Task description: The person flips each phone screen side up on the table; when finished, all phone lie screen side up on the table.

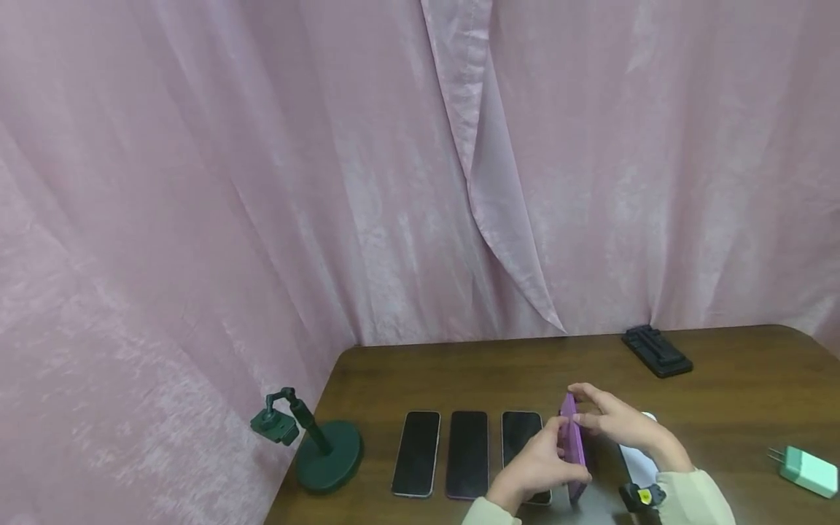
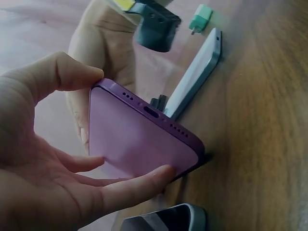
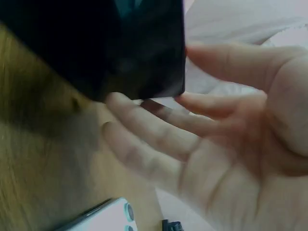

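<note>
A purple smartphone [image 1: 573, 441] stands tilted up on its long edge between both hands. My left hand [image 1: 540, 464] holds its near end, the thumb at one corner and the fingers spread on the purple back [image 2: 134, 127], with the charging port facing the left wrist camera. At the far end, my right hand [image 1: 613, 419] grips the phone with thumb and fingertips at its edges. The dark screen side [image 3: 144, 57] shows in the right wrist view. A third dark-screened phone [image 1: 518, 432] lies partly hidden under the left hand. Beneath the right forearm is a white-backed phone [image 1: 638, 465].
Two more phones, a left one [image 1: 416, 453] and a middle one [image 1: 468, 453], lie screen up in a row. A green stand [image 1: 330, 457] is at the table's left edge. A black folded holder [image 1: 657, 351] lies at the back and a mint charger plug [image 1: 811, 472] at right.
</note>
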Action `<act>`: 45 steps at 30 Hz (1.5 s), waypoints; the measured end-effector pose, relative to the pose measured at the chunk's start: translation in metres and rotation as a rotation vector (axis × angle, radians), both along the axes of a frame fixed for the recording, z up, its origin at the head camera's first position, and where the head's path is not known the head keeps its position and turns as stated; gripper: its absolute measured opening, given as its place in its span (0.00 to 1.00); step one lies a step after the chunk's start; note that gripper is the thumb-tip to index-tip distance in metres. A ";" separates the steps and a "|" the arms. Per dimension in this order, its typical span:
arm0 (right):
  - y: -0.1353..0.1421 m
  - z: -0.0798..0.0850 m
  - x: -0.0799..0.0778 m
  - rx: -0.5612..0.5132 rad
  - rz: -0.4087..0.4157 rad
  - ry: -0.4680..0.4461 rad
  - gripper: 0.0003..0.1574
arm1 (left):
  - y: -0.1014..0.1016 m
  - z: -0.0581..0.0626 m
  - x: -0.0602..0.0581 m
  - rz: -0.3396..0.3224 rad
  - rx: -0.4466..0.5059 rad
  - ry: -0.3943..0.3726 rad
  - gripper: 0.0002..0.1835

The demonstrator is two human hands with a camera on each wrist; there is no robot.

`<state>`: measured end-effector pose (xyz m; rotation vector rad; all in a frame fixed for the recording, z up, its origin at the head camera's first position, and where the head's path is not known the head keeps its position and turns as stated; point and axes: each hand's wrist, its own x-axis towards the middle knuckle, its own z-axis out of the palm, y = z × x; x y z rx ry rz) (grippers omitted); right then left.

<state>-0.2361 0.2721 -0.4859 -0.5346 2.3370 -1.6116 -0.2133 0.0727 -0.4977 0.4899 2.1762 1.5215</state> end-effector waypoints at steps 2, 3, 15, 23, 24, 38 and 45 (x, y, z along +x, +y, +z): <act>-0.001 -0.001 0.000 0.027 0.025 -0.034 0.40 | -0.001 0.000 -0.002 -0.012 0.030 -0.010 0.42; -0.001 -0.002 0.000 0.039 0.035 -0.052 0.41 | -0.001 0.000 -0.003 -0.019 0.048 -0.011 0.41; -0.003 0.010 0.000 0.087 -0.037 -0.189 0.46 | 0.004 0.006 -0.011 -0.088 0.130 -0.041 0.39; -0.019 0.008 -0.004 0.148 -0.083 -0.190 0.49 | -0.007 0.006 -0.011 -0.078 0.179 -0.115 0.41; -0.019 0.008 -0.004 0.162 -0.091 -0.182 0.50 | -0.008 0.006 -0.011 -0.075 0.178 -0.111 0.40; -0.030 0.008 -0.004 0.328 -0.157 -0.058 0.51 | -0.016 0.011 -0.013 -0.035 0.080 -0.033 0.25; -0.030 0.003 0.000 0.381 -0.189 -0.100 0.54 | -0.011 0.007 -0.012 0.024 0.006 0.020 0.20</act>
